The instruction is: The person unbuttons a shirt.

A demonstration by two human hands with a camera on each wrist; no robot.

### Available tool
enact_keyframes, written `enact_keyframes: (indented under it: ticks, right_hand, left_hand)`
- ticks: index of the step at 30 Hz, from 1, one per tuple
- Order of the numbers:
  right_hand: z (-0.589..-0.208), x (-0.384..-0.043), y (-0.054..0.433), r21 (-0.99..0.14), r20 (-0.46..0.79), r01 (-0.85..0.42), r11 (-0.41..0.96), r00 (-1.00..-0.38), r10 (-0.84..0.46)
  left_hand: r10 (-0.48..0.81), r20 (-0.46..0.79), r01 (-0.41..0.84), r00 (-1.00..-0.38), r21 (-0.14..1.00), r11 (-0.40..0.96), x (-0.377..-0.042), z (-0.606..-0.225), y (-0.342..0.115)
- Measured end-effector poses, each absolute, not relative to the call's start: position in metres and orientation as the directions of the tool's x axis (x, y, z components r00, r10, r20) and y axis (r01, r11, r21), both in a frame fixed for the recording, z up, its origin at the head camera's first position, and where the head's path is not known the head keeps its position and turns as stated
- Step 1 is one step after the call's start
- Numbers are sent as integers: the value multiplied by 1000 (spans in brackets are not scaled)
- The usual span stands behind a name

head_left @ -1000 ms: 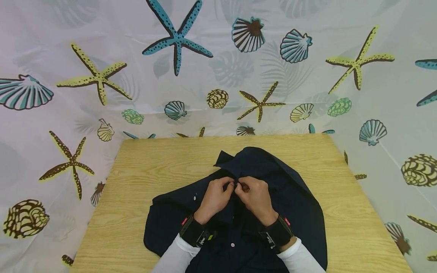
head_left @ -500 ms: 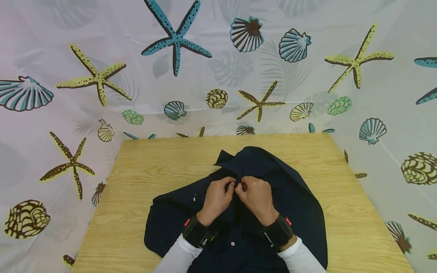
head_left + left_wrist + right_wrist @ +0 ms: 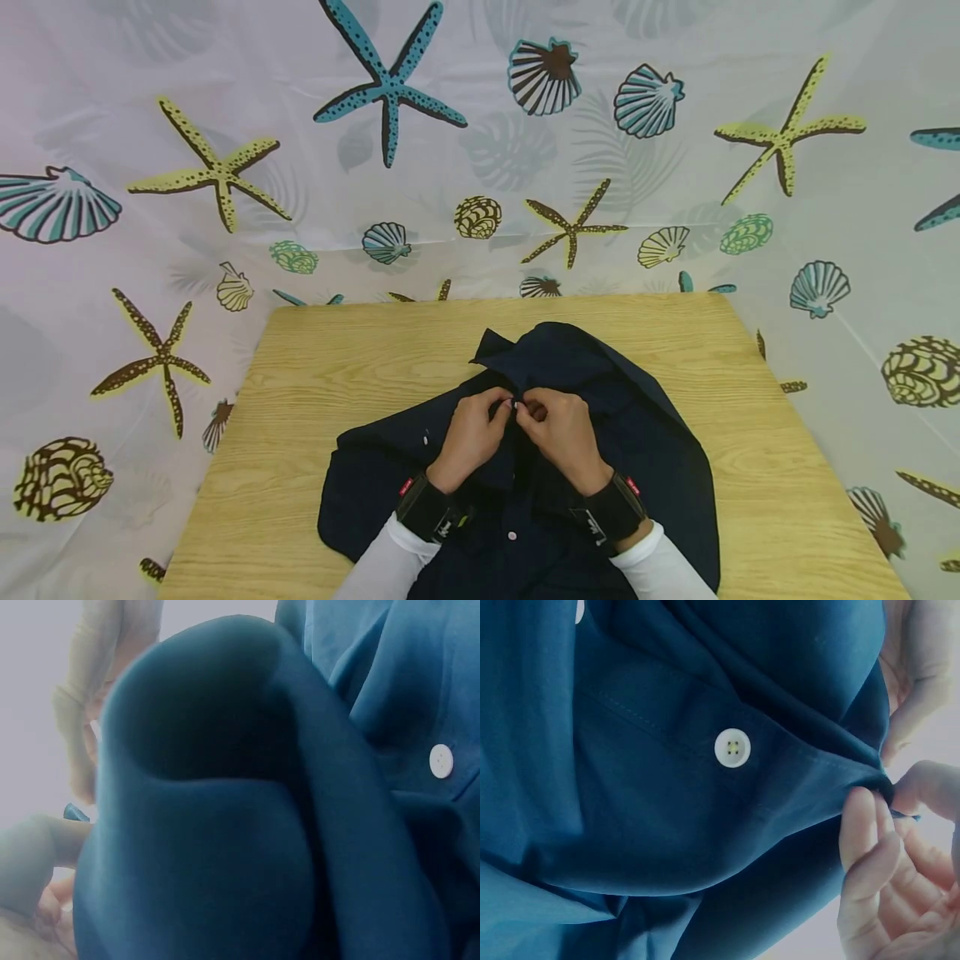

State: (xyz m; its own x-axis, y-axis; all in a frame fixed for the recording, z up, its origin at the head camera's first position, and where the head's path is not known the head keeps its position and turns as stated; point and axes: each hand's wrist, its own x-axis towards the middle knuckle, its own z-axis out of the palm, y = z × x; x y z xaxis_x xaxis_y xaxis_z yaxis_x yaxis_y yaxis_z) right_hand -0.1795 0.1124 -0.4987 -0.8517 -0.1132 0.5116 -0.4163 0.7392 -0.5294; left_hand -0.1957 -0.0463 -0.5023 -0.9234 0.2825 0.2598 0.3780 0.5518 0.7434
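A dark navy shirt (image 3: 652, 467) with white buttons lies crumpled on the wooden table, its collar toward the far side. Both hands meet at its front opening. My left hand (image 3: 472, 433) pinches the cloth between thumb and index finger. Fingertip to fingertip with it, my right hand (image 3: 561, 429) pinches the edge of the button strip, as the right wrist view also shows. Something small and white shows at the fingertips, too small to make out. One button (image 3: 733, 748) sits on the strip near the right fingers. Folds of cloth hide most of the left hand in the left wrist view.
The wooden table (image 3: 337, 350) spreads out around the shirt. Behind it and on both sides hangs a white curtain (image 3: 435, 183) printed with starfish and shells. A sleeve or side of the shirt reaches left, with a small white button (image 3: 425, 437) on it.
The fingertips have shifted slightly: they parted a little half a second ago and are close together again now. The shirt stays in place.
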Motion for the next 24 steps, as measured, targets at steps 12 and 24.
enact_keyframes:
  ticks: [12, 24]
  right_hand:
    - [-499, -177, 112, -530, 521, -442, 724, -843, -133]
    - [-494, -183, 116, -463, 573, -477, 747, -804, -158]
  left_hand:
    - [243, 246, 343, -938, 752, 563, -196, -499, -45]
    - [202, 270, 337, -941, 767, 547, -198, -489, -47]
